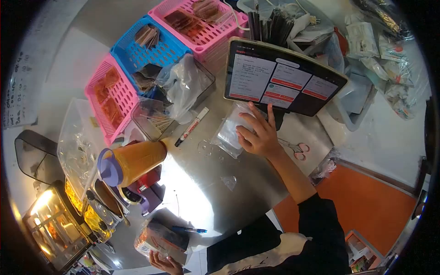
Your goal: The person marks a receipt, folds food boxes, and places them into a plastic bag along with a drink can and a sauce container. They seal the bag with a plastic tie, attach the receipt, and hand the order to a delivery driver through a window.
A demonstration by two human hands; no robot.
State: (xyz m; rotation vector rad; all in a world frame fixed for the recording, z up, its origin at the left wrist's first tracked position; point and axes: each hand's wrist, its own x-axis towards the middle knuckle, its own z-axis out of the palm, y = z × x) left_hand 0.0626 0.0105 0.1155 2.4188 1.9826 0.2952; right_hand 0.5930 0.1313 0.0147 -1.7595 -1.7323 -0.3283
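My right hand (260, 133) reaches over the table with its fingers spread, holding nothing. Its fingertips are just below the lower edge of a tablet (284, 80) that shows order boxes with red bars. Under and beside this hand lies a stack of clear plastic bags (231, 133). At the bottom left, my left hand (165, 263) is partly cut off by the frame. Its fingers are apart at the lower edge of a plastic-wrapped pack with orange print (158, 240); no firm grip on it shows.
A marker (191, 127), a blue pen (189, 229) and scissors (298, 149) lie on the metal table (247, 188). Leftward stands a lilac-lidded jug of orange drink (137, 162). Pink (121, 103) and blue (169, 48) baskets hold packets. A lit food warmer (52, 224) stands far left.
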